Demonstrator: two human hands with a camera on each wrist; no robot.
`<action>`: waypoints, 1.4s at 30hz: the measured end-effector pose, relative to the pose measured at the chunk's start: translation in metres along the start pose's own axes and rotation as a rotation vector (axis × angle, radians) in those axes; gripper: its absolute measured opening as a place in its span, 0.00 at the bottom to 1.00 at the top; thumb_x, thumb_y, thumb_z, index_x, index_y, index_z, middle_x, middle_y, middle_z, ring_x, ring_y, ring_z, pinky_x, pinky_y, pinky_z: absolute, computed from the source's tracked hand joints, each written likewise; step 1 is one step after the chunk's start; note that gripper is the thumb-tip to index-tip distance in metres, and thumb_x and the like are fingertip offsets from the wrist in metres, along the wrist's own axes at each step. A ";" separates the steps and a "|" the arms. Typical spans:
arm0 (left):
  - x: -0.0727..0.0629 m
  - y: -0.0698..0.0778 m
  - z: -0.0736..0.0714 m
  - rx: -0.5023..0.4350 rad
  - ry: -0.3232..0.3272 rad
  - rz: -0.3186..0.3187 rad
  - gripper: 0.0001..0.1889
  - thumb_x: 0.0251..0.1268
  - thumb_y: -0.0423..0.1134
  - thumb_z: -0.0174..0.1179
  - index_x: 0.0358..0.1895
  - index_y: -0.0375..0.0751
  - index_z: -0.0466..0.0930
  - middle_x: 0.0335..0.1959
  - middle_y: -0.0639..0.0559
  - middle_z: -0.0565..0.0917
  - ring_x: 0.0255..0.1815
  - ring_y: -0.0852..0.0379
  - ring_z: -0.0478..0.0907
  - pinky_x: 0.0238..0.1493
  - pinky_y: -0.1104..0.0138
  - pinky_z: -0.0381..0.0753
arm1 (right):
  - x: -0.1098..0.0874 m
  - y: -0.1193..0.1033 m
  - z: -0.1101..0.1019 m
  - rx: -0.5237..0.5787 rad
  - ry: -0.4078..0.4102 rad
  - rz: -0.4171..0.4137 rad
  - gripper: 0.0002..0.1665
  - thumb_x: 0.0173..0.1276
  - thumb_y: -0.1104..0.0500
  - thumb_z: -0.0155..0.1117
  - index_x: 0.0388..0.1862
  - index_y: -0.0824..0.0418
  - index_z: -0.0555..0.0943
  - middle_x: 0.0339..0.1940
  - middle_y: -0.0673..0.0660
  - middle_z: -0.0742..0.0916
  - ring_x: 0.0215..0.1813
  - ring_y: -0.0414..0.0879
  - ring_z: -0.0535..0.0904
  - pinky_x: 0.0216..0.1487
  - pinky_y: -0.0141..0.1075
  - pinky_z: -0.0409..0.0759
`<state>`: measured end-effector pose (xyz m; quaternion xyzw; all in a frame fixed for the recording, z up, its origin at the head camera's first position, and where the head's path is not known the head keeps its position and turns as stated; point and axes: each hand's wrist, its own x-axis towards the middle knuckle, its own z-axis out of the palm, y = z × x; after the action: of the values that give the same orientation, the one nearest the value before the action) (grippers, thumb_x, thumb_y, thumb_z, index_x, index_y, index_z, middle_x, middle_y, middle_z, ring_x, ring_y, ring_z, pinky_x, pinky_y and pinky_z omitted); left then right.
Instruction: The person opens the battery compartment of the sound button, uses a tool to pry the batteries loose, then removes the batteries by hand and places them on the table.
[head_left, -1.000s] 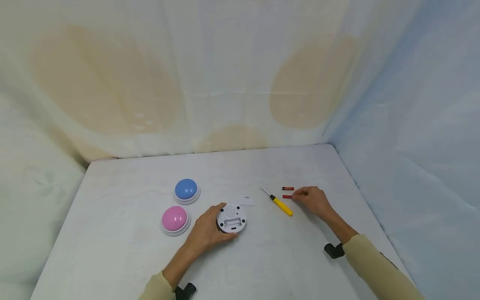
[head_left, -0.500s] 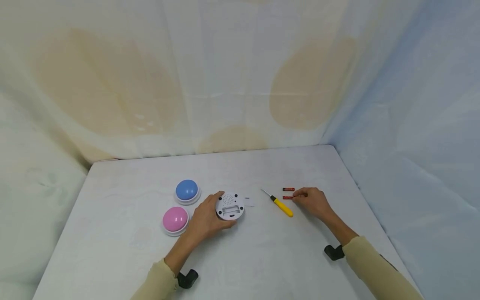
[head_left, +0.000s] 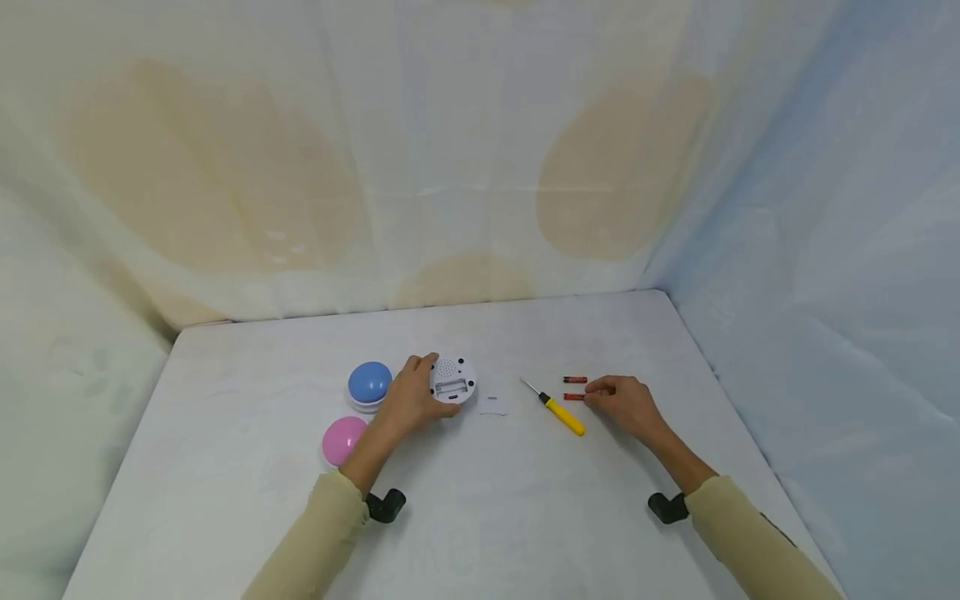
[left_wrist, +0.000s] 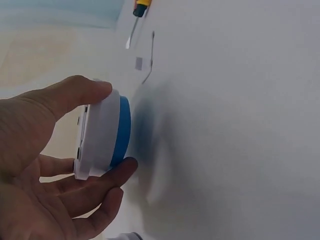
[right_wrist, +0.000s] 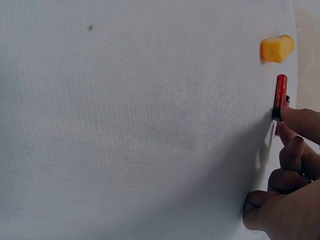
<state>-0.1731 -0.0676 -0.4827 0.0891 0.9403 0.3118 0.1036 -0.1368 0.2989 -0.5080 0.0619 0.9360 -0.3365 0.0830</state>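
My left hand [head_left: 408,400] grips a round white push-button device [head_left: 446,369] by its rim, thumb on one side and fingers on the other. Its underside faces up, with a bare battery slot and dark feet. In the left wrist view, the device's blue dome [left_wrist: 123,131] points down at the table and looks raised off it. My right hand [head_left: 621,404] pinches the near end of a red battery [head_left: 573,397] between thumb and index finger; the battery seems to lie on the table. A second red battery [head_left: 575,380] lies just beyond, mostly hidden in the right wrist view.
A yellow-handled screwdriver [head_left: 562,414] lies left of the batteries. A small white cover [head_left: 492,406] rests beside the device. Blue-domed [head_left: 370,382] and pink-domed [head_left: 343,439] buttons stand at the left, the pink partly behind my left arm. Fabric walls [head_left: 450,167] surround the table.
My left hand has carried the device away from me and slightly left, uncovering the white cover and hiding part of the pink button. The right hand has stayed at the battery.
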 end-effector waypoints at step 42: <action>0.005 0.013 -0.031 0.188 -0.036 -0.010 0.55 0.50 0.53 0.77 0.80 0.45 0.55 0.77 0.45 0.63 0.63 0.39 0.75 0.57 0.46 0.76 | 0.002 -0.019 0.000 0.059 0.034 -0.026 0.19 0.69 0.48 0.67 0.48 0.62 0.86 0.32 0.55 0.83 0.32 0.48 0.73 0.30 0.35 0.71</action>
<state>-0.1847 -0.0741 -0.4515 0.0996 0.9638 0.2199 0.1132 -0.1418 0.2843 -0.4968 0.0577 0.9277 -0.3639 0.0607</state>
